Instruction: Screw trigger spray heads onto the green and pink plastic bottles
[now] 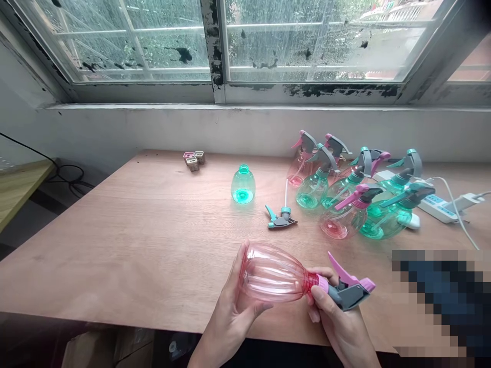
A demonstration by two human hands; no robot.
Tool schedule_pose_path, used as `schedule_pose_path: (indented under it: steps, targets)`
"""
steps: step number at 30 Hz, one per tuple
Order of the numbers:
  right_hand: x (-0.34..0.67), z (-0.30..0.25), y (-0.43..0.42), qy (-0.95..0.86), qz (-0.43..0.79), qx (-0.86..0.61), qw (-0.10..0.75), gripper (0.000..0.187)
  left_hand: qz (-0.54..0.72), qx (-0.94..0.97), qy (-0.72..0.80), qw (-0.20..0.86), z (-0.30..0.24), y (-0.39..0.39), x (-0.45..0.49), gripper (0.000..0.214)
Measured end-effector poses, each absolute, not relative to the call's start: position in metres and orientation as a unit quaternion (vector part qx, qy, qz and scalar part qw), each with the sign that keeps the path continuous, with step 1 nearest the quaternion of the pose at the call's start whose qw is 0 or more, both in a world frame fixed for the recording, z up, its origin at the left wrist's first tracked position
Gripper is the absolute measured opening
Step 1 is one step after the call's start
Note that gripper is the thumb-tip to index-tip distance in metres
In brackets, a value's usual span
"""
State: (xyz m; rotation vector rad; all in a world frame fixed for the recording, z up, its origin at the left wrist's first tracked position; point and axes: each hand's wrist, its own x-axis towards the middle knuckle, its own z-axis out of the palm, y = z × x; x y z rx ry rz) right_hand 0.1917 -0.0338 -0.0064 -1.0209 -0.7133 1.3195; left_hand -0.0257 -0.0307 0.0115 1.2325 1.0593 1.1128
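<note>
1. Left hand (pixel 230 314) cups the base of the pink spray bottle (pixel 272 273) above the desk (pixel 115 245); right hand (pixel 343 327), fingers partly hidden, grips its neck.
2. Clustered sprayers (pixel 339 223) partly cover the power strip (pixel 439 207), its markings too small to read.
3. A pixelated patch (pixel 441 291) masks the lower right.

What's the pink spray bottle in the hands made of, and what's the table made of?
The pink spray bottle looks like glossy plastic: it's see-through with bright streaks of light, though glass isn't ruled out. The tabletop looks like smooth wood, or a wood-look sheet, because faint grain lines show.
</note>
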Motion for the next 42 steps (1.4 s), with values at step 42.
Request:
schedule_pose_path:
  steps: [42]
  targets:
    - [0.1923,-0.0083,-0.033,-0.317,0.568,-0.443,0.616,0.031,0.471,0.524,0.451,0.548,0.0146,-0.0251,-0.0265,0.098]
